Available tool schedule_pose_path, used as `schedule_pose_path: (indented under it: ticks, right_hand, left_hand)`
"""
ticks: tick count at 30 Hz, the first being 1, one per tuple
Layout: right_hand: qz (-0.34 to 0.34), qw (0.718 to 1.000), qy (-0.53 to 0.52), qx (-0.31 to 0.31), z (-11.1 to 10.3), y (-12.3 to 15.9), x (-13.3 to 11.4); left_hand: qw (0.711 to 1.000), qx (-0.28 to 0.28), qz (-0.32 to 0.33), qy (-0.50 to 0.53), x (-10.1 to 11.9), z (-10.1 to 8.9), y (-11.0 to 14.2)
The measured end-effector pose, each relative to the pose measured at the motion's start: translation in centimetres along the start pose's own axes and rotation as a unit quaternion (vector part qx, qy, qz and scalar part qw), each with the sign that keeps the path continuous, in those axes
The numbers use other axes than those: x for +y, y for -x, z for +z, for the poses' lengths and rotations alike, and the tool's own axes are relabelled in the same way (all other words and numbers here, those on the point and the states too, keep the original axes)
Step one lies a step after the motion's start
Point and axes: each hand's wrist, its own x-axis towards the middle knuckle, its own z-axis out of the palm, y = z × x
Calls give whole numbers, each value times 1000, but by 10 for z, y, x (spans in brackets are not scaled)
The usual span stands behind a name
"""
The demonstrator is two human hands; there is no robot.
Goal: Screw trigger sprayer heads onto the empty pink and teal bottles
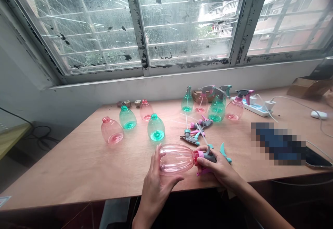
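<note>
A clear pink spray bottle (175,159) lies sideways in the air above the table's front edge, its base to the left. My left hand (158,182) cups the base end, fingers against it and thumb spread off below. My right hand (217,166) is closed around the neck, where a grey and pink spray head (206,155) sits on the bottle; its fingers partly hide the collar. Just beyond my hands lie several loose spray heads, among them a grey and teal one (191,138) and a grey and pink one (204,123). A teal trigger (224,152) shows beside my right hand.
Headless bottles stand at left: pink (112,130), green (127,118), pink (146,110) and green (156,128). Several bottles with spray heads, one green (216,109), stand at the back. Right are a power strip (256,108), cables, a phone (316,157) and a cardboard box (308,86).
</note>
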Motion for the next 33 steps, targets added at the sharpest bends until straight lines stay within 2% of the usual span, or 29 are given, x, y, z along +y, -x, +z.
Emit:
schedule_pose_path:
  ticks: [33]
  right_hand:
    - [-1,1000,-15,-14,-3,0,2]
  left_hand:
    - [1000,2,-6,21,2,0,0]
